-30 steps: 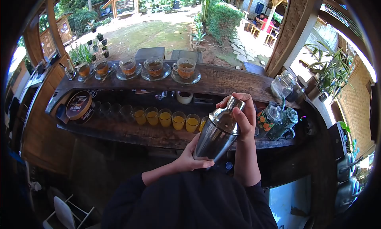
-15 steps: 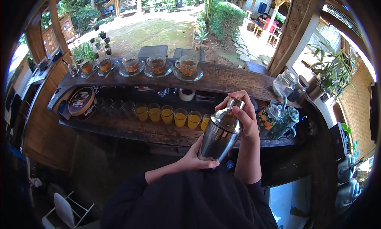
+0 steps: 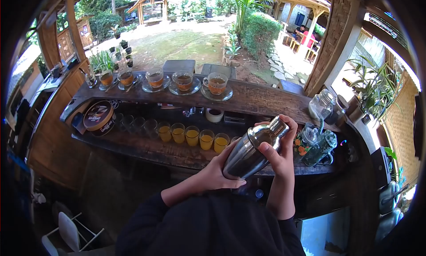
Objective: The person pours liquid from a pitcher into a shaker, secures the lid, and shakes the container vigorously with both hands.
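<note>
A shiny metal cocktail shaker [image 3: 248, 154], capped at its top, is held tilted to the right in front of my body. My left hand [image 3: 218, 172] wraps round its lower end, thumb beneath. My right hand [image 3: 282, 147] grips the upper part near the cap, with the thumb on the shoulder and fingers behind. Behind the shaker, on the lower shelf, stands a row of several glasses of yellow-orange drink [image 3: 192, 137]. Part of that row is hidden by the shaker and my left hand.
On the upper wooden counter [image 3: 262, 98] stand several glass cups of tea [image 3: 183, 81] on saucers. Clear glasses [image 3: 138, 124] and a round brown box [image 3: 98, 116] are on the shelf's left. Glass jars [image 3: 321, 103] and a flowered pitcher [image 3: 306, 140] stand right. A white chair [image 3: 69, 231] is lower left.
The shaker has tipped further to the right, its cap end moving right and slightly down. Both hands keep their hold. The whole view has shifted slightly.
</note>
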Available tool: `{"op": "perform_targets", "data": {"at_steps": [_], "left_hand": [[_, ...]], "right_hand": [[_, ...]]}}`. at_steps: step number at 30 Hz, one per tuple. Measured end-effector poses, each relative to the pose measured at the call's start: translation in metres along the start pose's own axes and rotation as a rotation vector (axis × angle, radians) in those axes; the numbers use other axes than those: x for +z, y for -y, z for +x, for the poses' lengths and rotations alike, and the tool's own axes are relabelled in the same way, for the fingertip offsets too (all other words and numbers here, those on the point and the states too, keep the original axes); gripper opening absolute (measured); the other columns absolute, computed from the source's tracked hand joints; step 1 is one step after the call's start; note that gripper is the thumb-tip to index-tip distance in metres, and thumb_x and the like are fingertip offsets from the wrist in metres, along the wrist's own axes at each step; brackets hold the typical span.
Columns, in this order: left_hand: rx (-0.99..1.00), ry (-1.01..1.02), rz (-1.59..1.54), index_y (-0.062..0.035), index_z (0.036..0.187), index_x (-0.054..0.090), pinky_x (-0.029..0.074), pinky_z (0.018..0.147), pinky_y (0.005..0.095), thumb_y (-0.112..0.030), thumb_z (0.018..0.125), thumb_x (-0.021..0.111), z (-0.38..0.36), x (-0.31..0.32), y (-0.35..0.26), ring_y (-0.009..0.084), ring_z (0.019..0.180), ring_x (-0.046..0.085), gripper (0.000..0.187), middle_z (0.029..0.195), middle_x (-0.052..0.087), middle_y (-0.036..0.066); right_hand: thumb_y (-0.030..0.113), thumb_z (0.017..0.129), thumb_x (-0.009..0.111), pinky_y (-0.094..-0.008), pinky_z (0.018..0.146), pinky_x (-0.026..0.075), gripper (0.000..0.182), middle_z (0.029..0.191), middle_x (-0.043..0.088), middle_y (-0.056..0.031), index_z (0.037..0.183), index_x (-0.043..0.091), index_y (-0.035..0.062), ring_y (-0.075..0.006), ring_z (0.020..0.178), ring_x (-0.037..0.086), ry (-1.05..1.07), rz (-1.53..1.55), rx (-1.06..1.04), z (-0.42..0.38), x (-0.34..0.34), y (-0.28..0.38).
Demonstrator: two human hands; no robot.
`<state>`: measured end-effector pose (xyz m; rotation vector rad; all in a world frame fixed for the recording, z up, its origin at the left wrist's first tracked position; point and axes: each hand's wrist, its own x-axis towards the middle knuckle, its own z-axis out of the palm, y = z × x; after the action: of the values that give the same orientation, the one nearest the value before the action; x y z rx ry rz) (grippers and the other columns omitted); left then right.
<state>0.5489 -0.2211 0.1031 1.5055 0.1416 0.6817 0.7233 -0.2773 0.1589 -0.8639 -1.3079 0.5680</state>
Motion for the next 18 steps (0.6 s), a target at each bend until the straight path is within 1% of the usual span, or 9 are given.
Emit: {"op": "perform_targets", "data": {"at_steps": [1, 4, 7, 9, 10, 11, 14, 17, 18], "left_hand": [[-0.001, -0.002, 0.001, -0.0064, 0.144, 0.011, 0.03, 0.104, 0.0368, -0.02, 0.068, 0.077, -0.001, 0.0, 0.003, 0.0251, 0.129, 0.036, 0.101, 0.138, 0.035, 0.017], [0.032, 0.011, 0.125, -0.0071, 0.144, 0.011, 0.03, 0.104, 0.0371, -0.021, 0.068, 0.077, -0.004, 0.002, 0.01, 0.0263, 0.128, 0.037, 0.102, 0.137, 0.037, 0.018], [0.03, 0.0, 0.143, -0.0066, 0.144, 0.012, 0.031, 0.104, 0.0373, -0.022, 0.067, 0.077, 0.0, 0.004, 0.004, 0.0269, 0.128, 0.038, 0.101, 0.136, 0.038, 0.018], [-0.019, -0.038, 0.156, -0.0064, 0.144, 0.013, 0.031, 0.104, 0.038, -0.022, 0.067, 0.077, -0.002, 0.005, 0.0, 0.0276, 0.127, 0.039, 0.101, 0.136, 0.039, 0.018], [-0.024, -0.043, 0.155, -0.0064, 0.144, 0.013, 0.031, 0.104, 0.038, -0.022, 0.067, 0.077, -0.003, 0.006, 0.002, 0.0276, 0.127, 0.039, 0.101, 0.136, 0.039, 0.018], [-0.01, -0.064, 0.182, -0.0063, 0.143, 0.014, 0.031, 0.104, 0.0381, -0.021, 0.067, 0.077, -0.004, 0.006, 0.005, 0.0275, 0.127, 0.039, 0.101, 0.135, 0.039, 0.018], [0.039, -0.09, 0.223, -0.0062, 0.143, 0.015, 0.032, 0.103, 0.038, -0.018, 0.067, 0.077, -0.004, 0.007, 0.007, 0.0269, 0.127, 0.04, 0.099, 0.134, 0.04, 0.018], [0.064, -0.108, 0.194, -0.0061, 0.143, 0.016, 0.031, 0.104, 0.0373, -0.017, 0.068, 0.076, -0.007, 0.012, 0.007, 0.0252, 0.126, 0.04, 0.097, 0.134, 0.041, 0.017], [0.073, -0.116, 0.157, -0.0061, 0.142, 0.016, 0.031, 0.104, 0.0367, -0.017, 0.069, 0.076, -0.008, 0.014, 0.006, 0.0241, 0.126, 0.039, 0.096, 0.133, 0.041, 0.016]], "right_hand": [[0.015, 0.076, 0.071, -0.0353, 0.086, 0.044, 0.07, 0.109, 0.053, -0.0167, 0.128, 0.024, 0.0091, -0.0219, 0.099, 0.055, 0.001, 0.002, 0.0, -0.001, -0.002, 0.0], [0.015, 0.077, 0.07, -0.0351, 0.084, 0.045, 0.069, 0.108, 0.053, -0.0169, 0.128, 0.025, 0.0085, -0.0218, 0.097, 0.056, -0.024, 0.062, 0.111, -0.004, -0.005, 0.001], [0.018, 0.076, 0.07, -0.0356, 0.084, 0.045, 0.07, 0.107, 0.054, -0.0176, 0.128, 0.025, 0.008, -0.0225, 0.097, 0.056, -0.025, 0.08, 0.082, -0.002, -0.006, -0.002], [0.023, 0.076, 0.07, -0.0365, 0.085, 0.045, 0.071, 0.106, 0.054, -0.0184, 0.128, 0.025, 0.0079, -0.0234, 0.097, 0.056, -0.052, 0.076, 0.034, -0.001, -0.002, -0.007], [0.029, 0.074, 0.072, -0.037, 0.085, 0.045, 0.074, 0.106, 0.055, -0.02, 0.128, 0.025, 0.008, -0.025, 0.098, 0.056, -0.079, 0.092, 0.042, -0.001, -0.001, -0.01], [0.029, 0.074, 0.072, -0.037, 0.085, 0.045, 0.074, 0.106, 0.055, -0.02, 0.128, 0.025, 0.008, -0.025, 0.098, 0.056, -0.078, 0.096, 0.043, -0.002, 0.0, -0.014], [0.034, 0.073, 0.072, -0.0375, 0.084, 0.045, 0.075, 0.105, 0.054, -0.0229, 0.126, 0.026, 0.0084, -0.0272, 0.097, 0.056, -0.078, 0.103, -0.126, -0.002, -0.001, -0.026], [0.035, 0.073, 0.072, -0.0372, 0.083, 0.046, 0.075, 0.104, 0.054, -0.0227, 0.126, 0.026, 0.0088, -0.027, 0.097, 0.056, -0.082, 0.169, -0.153, -0.003, 0.0, -0.027], [0.03, 0.076, 0.07, -0.0356, 0.081, 0.046, 0.07, 0.106, 0.053, -0.0217, 0.126, 0.026, 0.0087, -0.0251, 0.097, 0.056, -0.05, 0.182, -0.159, -0.002, 0.001, -0.025]]}}
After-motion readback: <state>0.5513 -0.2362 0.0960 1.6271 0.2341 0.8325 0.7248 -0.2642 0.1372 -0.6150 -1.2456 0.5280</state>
